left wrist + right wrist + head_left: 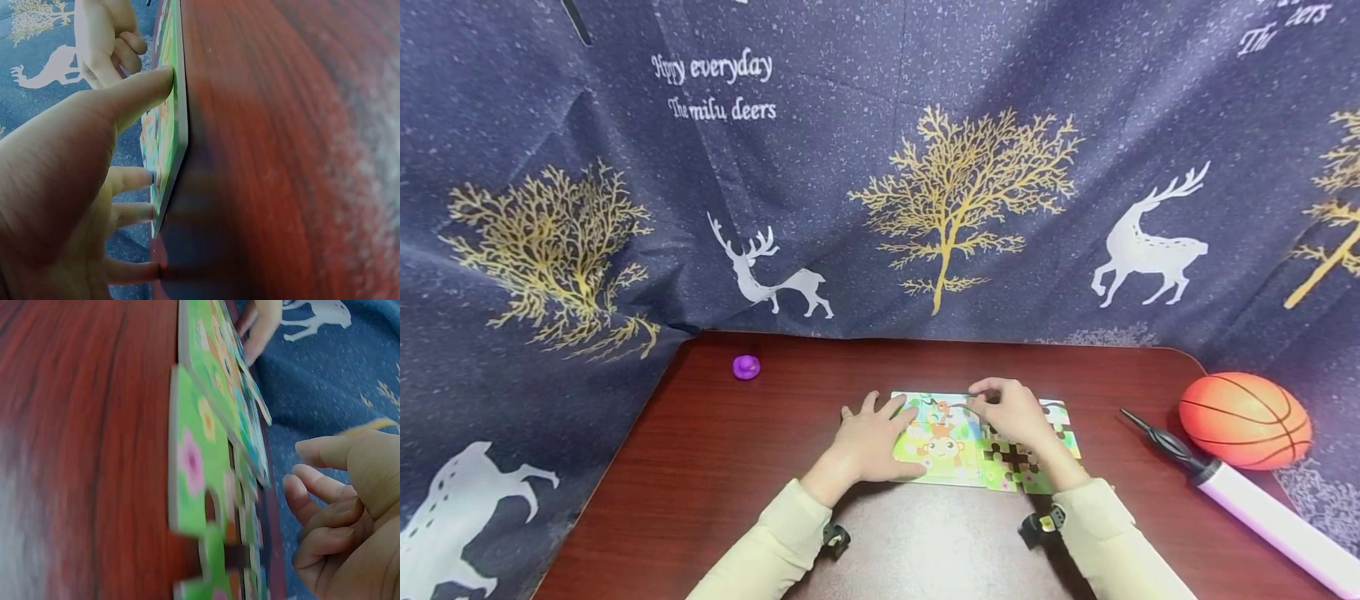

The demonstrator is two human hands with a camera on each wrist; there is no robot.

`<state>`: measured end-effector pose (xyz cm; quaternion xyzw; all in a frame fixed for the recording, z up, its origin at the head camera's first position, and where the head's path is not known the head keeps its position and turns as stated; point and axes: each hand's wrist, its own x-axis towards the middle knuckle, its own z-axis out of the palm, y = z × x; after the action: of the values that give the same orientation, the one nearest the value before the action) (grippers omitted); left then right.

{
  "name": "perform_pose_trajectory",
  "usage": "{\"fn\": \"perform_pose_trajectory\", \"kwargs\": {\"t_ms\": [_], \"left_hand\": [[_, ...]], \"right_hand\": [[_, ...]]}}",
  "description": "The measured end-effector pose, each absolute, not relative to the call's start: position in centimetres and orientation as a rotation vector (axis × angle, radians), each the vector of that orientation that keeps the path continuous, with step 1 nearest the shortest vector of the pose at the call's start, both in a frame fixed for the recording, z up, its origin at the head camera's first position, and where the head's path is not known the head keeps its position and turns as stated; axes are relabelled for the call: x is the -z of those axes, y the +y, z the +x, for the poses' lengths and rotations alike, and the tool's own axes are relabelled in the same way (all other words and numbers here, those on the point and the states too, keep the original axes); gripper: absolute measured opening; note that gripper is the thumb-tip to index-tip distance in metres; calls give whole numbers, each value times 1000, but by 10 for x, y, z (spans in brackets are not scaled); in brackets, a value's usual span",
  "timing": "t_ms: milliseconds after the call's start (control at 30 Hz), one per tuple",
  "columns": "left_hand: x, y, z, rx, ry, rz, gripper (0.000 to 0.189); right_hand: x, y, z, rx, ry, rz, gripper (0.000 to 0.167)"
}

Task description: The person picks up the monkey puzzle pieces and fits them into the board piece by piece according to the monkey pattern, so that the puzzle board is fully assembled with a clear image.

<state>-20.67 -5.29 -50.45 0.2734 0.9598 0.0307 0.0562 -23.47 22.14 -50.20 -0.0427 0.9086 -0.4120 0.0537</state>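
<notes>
A flat jigsaw puzzle (942, 451) with a monkey picture lies on the table. My left hand (867, 440) is spread over its left side; in the left wrist view, the thumb (147, 87) touches the near edge and other fingers reach the far side. My right hand (1017, 412) hovers by the far right corner. In the right wrist view its fingers (322, 540) are loosely bent, with nothing visible between them. One thin piece (253, 387) tilts up from the picture near the left fingers. Loose green puzzle pieces (197, 456) lie on the right, partly beneath my right arm.
On the brown table (715, 467), a small purple rubber duck (747, 367) sits at the far left. To the right are an orange basketball (1246, 420) and a white hand pump (1262, 517). A dark blue cloth (820, 167) hangs behind the table.
</notes>
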Motion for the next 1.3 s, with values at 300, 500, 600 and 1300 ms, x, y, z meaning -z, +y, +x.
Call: {"fn": "perform_pose_trajectory", "kwargs": {"t_ms": [300, 500, 600, 1300], "left_hand": [[510, -52, -207, -72, 2929, 842, 96], [507, -50, -207, -91, 2925, 839, 96], [507, -48, -207, -93, 2919, 839, 96], [506, -30, -202, -44, 2877, 957, 88]], "right_hand": [[500, 271, -230, 1203, 2897, -55, 31], [500, 303, -221, 1073, 2965, 73, 32], [502, 313, -216, 986, 2991, 122, 38], [505, 335, -216, 793, 2971, 73, 67]]}}
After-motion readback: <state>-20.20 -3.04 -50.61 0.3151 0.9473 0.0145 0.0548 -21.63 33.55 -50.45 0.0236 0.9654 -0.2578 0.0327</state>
